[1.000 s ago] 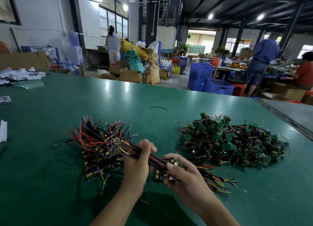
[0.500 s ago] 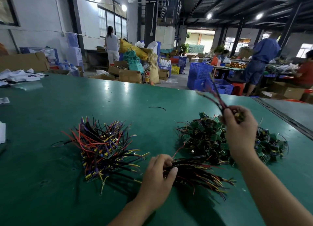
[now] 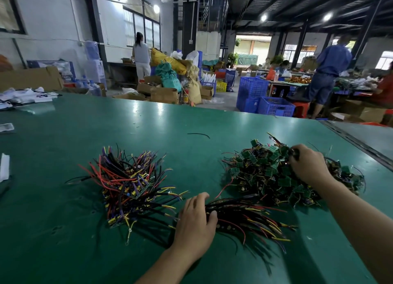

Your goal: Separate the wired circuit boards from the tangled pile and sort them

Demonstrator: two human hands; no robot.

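A tangled pile of small green circuit boards with wires (image 3: 274, 173) lies at the right of the green table (image 3: 148, 122). My right hand (image 3: 308, 166) is down on top of this pile, fingers curled around a wired board at its far side. A sorted heap of boards with long red, black and yellow wires (image 3: 129, 183) lies to the left. Between the two, my left hand (image 3: 195, 217) grips a bundle of wired boards (image 3: 248, 217) that rests on the table with its wires fanned to the right.
A loose black wire (image 3: 198, 134) lies farther back on the table. White papers (image 3: 4, 166) sit at the left edge. A metal strip (image 3: 357, 145) borders the table on the right. Beyond it stand blue crates (image 3: 274, 106), boxes and several people.
My right hand, which held a wired board up in the air, has come down onto the tangled pile. My left hand stays on the bundle.
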